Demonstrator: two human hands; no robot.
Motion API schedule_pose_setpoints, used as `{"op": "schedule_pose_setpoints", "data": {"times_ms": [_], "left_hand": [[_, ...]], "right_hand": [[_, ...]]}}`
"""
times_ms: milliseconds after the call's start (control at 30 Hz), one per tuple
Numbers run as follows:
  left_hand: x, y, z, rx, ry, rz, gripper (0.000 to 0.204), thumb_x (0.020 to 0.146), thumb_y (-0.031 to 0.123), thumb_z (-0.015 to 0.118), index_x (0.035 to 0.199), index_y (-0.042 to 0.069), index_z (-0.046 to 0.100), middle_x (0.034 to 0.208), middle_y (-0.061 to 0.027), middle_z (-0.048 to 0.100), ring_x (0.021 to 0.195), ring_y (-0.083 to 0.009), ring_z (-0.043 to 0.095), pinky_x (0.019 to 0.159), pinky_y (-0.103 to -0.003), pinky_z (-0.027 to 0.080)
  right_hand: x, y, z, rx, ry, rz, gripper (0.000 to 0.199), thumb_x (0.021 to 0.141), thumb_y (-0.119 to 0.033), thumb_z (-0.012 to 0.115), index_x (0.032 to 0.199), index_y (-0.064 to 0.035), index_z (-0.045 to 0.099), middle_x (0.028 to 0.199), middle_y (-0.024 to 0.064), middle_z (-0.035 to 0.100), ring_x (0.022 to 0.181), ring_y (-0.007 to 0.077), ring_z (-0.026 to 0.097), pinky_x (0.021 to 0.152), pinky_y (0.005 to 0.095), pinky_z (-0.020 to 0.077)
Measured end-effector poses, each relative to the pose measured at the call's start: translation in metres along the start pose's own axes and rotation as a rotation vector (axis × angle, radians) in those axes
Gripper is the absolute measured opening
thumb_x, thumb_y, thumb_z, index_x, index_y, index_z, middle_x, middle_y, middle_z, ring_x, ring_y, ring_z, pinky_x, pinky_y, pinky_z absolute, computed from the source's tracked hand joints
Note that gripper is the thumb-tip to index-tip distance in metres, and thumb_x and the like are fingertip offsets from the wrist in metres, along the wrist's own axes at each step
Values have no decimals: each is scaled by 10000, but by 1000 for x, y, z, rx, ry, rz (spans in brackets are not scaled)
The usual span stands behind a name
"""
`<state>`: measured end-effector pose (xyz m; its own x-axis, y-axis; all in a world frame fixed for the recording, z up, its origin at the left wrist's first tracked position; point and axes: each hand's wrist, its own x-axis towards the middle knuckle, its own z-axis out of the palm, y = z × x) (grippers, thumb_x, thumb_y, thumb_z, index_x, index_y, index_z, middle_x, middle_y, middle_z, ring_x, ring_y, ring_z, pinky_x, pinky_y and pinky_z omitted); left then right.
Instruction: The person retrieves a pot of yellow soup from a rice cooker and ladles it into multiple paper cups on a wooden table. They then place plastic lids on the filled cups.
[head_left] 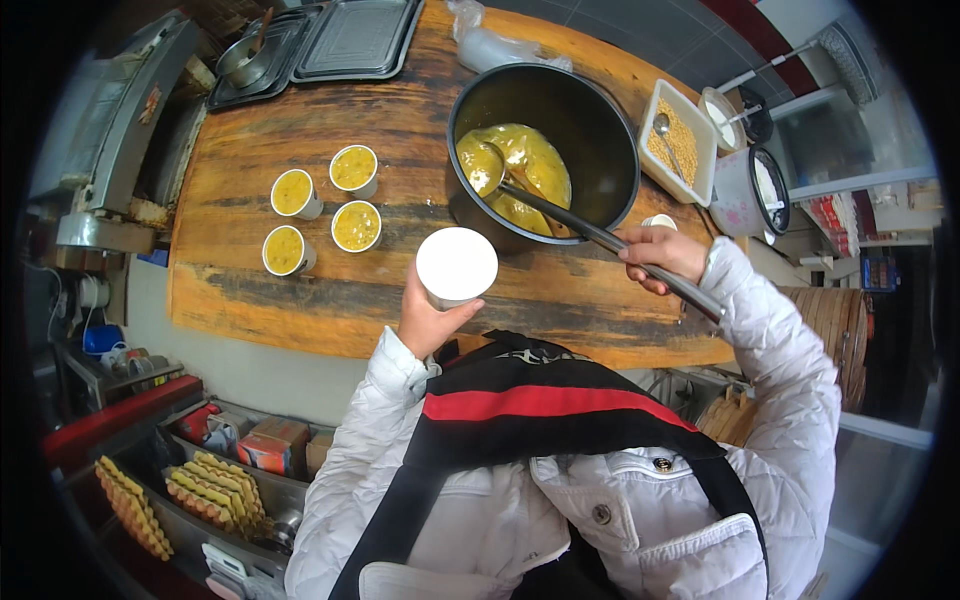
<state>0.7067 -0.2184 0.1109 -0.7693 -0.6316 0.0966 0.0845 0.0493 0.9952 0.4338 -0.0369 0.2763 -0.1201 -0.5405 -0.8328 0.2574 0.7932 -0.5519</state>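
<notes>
My left hand (425, 318) is wrapped round a white paper cup (457, 264) near the table's front edge; only plain white shows inside the cup. My right hand (668, 256) grips the long dark handle of a ladle (580, 230). Its bowl rests in yellow, thick-looking soup (538, 160) inside a deep black pot (598, 125), and the handle leans over the pot's near right rim. To the left of my cup stand several white paper cups (357, 228) filled with similar yellow soup.
On the wooden table (240, 320), a white tub (703, 170) of yellow grains holds a spoon (670, 140). A clear plastic bag (490, 45) lies behind the pot, dark metal trays (360, 40) at the far left. Egg trays (215, 490) sit below, lower left.
</notes>
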Motion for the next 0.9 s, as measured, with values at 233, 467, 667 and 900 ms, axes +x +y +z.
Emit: {"op": "schedule_pose_setpoints", "data": {"times_ms": [233, 467, 667, 900], "left_hand": [[12, 22, -7, 79, 134, 106, 891, 663, 142, 838, 1329, -7, 265, 1224, -165, 499, 1111, -243, 535, 922, -362, 449], [38, 50, 5, 96, 196, 186, 838, 679, 136, 824, 1304, 3, 282, 1222, -141, 488, 1098, -227, 519, 932, -354, 433], [62, 71, 18, 8, 152, 204, 798, 685, 155, 827, 1285, 17, 318, 1202, -127, 505, 1095, -220, 521, 922, -349, 440], [102, 75, 39, 67, 106, 184, 842, 707, 175, 806, 1334, -1, 272, 1226, -158, 492, 1121, -245, 512, 928, -350, 446]], "right_hand": [[-19, 55, -14, 392, -102, -201, 423, 944, -153, 477, 1337, -27, 388, 656, 17, 495, 397, 57, 421, 354, 168, 325], [-36, 107, 2, 573, -106, -356, 476, 953, -117, 471, 1407, -75, 336, 661, 55, 490, 383, 99, 423, 351, 197, 337], [-71, 116, 11, 626, -105, -417, 522, 905, -48, 449, 1413, -68, 332, 667, 65, 491, 376, 112, 419, 362, 214, 349], [-135, 96, 13, 547, -20, -522, 533, 890, -51, 481, 1404, -56, 338, 663, 82, 487, 361, 116, 407, 352, 203, 356]]}}
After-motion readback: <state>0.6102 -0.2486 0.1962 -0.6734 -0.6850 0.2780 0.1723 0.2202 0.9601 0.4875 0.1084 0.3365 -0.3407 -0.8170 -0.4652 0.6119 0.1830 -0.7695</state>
